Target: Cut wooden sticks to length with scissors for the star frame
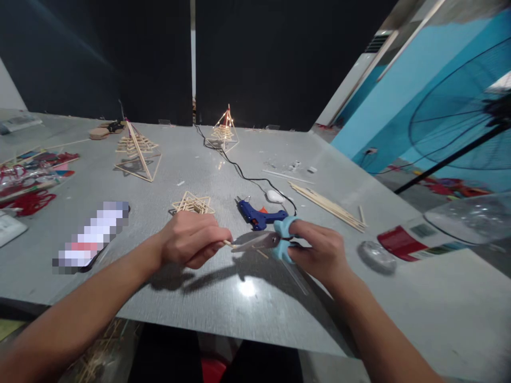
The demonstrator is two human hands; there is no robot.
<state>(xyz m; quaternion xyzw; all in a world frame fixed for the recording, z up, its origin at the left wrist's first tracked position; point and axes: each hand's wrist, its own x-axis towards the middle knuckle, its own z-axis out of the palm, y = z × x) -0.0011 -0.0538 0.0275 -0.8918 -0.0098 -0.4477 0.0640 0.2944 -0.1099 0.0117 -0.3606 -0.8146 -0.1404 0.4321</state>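
My left hand pinches a thin wooden stick, whose short end pokes out past the fingertips. My right hand holds scissors by their light blue handles, the blades pointing left to the stick's end. A small cut piece of stick lies on the table under the blades. Just behind my left hand sits a star-shaped stack of sticks. Beyond the scissors lies a blue glue gun with an orange trigger.
On the grey table lie a phone, red craft materials and a bundle of sticks. Two stick pyramids stand farther back. A plastic bottle lies at right; a black cable crosses the middle.
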